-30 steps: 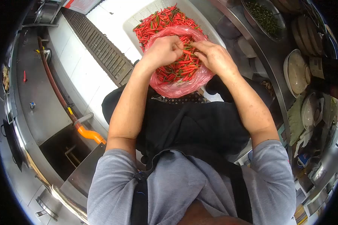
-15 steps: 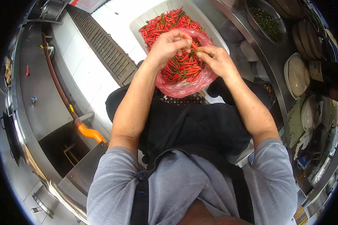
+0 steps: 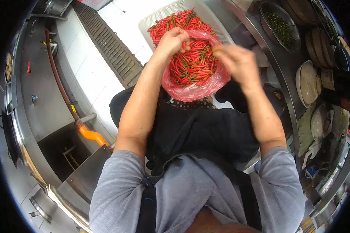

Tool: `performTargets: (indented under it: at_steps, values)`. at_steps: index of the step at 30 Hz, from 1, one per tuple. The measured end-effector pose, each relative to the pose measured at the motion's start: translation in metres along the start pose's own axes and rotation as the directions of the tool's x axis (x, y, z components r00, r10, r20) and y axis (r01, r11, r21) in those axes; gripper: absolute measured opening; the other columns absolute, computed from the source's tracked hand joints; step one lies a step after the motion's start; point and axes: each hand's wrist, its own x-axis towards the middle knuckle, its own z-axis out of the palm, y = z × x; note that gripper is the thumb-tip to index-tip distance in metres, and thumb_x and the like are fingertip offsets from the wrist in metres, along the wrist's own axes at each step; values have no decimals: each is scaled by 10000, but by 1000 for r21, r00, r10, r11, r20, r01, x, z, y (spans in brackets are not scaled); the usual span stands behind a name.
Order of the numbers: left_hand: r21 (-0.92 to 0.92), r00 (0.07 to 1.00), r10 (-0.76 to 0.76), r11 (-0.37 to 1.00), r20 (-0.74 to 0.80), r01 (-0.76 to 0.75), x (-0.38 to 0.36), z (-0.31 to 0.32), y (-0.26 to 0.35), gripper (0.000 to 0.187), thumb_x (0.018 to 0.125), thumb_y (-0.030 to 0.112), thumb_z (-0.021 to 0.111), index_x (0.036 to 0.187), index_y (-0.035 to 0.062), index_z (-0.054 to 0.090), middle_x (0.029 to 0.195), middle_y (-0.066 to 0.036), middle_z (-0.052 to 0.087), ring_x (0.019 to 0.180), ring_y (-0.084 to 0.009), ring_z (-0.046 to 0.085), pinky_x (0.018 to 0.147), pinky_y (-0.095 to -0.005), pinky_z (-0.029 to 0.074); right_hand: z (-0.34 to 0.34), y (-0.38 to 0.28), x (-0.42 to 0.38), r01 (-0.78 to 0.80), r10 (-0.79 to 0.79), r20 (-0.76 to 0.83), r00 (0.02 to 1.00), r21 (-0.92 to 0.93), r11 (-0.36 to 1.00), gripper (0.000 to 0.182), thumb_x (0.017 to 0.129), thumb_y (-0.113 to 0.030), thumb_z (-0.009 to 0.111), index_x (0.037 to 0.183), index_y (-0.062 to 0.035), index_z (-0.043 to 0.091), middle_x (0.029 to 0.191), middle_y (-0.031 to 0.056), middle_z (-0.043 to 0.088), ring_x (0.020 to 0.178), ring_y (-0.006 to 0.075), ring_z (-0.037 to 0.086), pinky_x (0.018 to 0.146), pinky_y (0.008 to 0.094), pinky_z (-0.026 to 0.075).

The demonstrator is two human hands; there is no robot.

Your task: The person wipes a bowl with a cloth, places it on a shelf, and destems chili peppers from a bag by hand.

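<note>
Closed over the upper left rim of a pink plastic bag (image 3: 190, 93), my left hand (image 3: 175, 40) holds a red chili pepper (image 3: 184, 45) in its fingers. My right hand (image 3: 241, 66) is over the bag's right side, smeared by motion, thumb and fingertips pinched together. A small greenish smear shows at its fingertips, too blurred to name. Thin red chilies with green stems (image 3: 194, 64) fill the open bag. Behind the bag, a white perforated basket (image 3: 147, 20) holds many more red chilies (image 3: 182, 21).
A floor drain grate (image 3: 105, 37) runs along white tiles to the left, beside a steel counter (image 3: 42, 105) with an orange pipe (image 3: 92, 135). To the right, a steel shelf (image 3: 274, 58) carries a bowl of green chilies (image 3: 278, 27) and stacked bowls (image 3: 308, 83).
My hands were together over the bag at a chili; now they are apart. The right hand has moved right and slightly down, while the left has shifted slightly left.
</note>
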Motion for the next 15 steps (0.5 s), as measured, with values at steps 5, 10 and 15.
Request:
performTargets:
  at_steps: [5, 10, 15]
  values:
    - [796, 976, 192, 572, 103, -196, 3, 8, -17, 259, 797, 243, 648, 973, 55, 675, 847, -138, 688, 813, -270, 663, 782, -372, 507, -90, 7, 15, -288, 337, -704, 626, 193, 938, 184, 834, -135, 752, 976, -19, 733, 828, 22, 707, 615, 56, 554, 564, 199, 429]
    - [937, 981, 136, 301, 139, -174, -3, 19, -32, 272, 797, 256, 645, 981, 58, 674, 939, -218, 683, 951, -367, 653, 842, -480, 509, -145, 35, 27, -372, 76, -529, 845, -481, 794, 238, 826, -189, 751, 1005, -33, 728, 875, 52, 713, 728, 123, 610, 675, 259, 478]
    - [928, 970, 195, 313, 146, -203, -6, 23, -36, 258, 797, 227, 625, 972, 41, 666, 912, -215, 684, 915, -375, 658, 830, -493, 508, -92, 13, 17, -282, 248, -523, 816, 14, 959, 184, 848, -133, 688, 1021, -76, 718, 947, 72, 694, 887, 234, 661, 787, 299, 503]
